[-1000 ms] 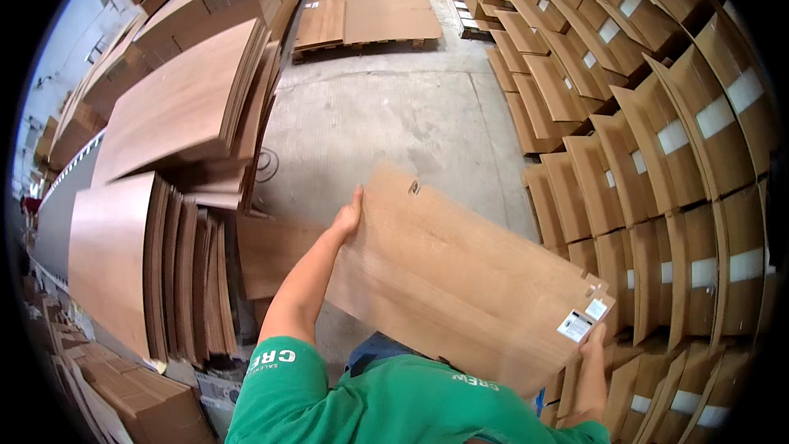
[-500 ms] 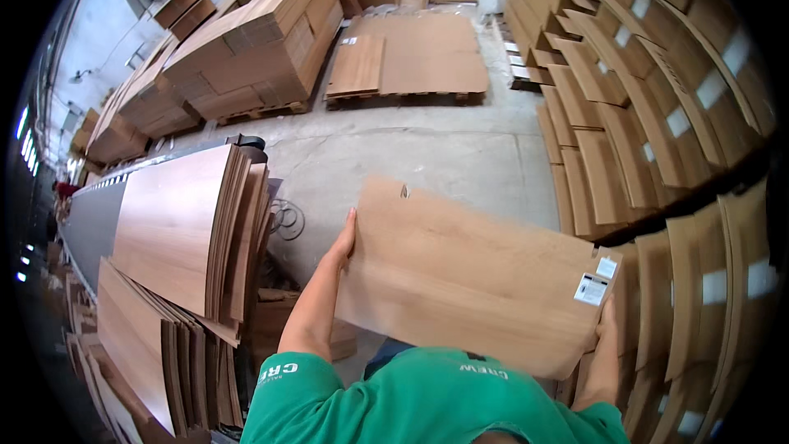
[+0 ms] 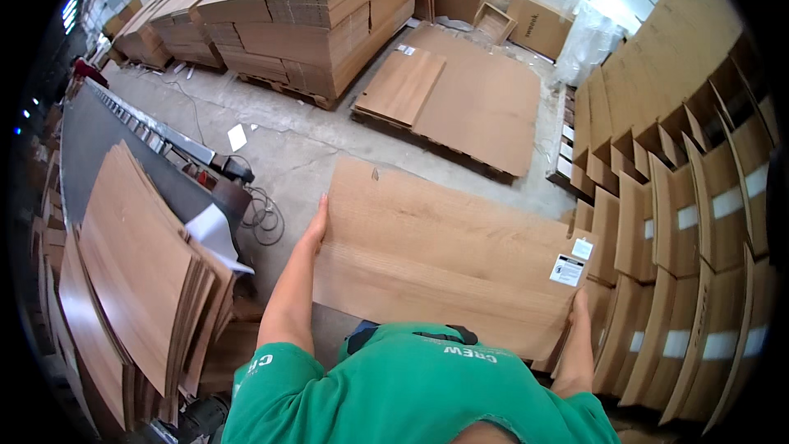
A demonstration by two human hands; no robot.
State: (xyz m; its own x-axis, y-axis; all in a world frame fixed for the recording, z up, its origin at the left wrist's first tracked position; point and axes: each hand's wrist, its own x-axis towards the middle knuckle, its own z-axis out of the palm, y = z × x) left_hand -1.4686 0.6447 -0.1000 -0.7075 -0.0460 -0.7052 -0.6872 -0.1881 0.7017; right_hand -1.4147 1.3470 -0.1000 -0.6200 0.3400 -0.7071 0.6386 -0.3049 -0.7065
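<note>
Held out in front of my body is a wide wood-grain panel [image 3: 436,255], with two small white labels near its right end and a small notch by its far left corner. My left hand [image 3: 319,218] grips the panel's left edge; the fingers beneath are hidden. At the opposite end, my right hand [image 3: 579,308] is closed on the right edge, just below the labels. The panel slants slightly, its left end farther from me.
To my left, stacked wood-grain boards [image 3: 140,255] lie by a long dark conveyor [image 3: 107,131]. Ahead, a pallet carries a flat sheet [image 3: 485,107] with a smaller board [image 3: 403,86] on it. Folded cartons [image 3: 641,230] line my right. Coiled cable [image 3: 263,218] lies on the floor.
My view has swung, so the pallet and stacks sit farther right. The panel stays between both hands and shows slightly to the left of before.
</note>
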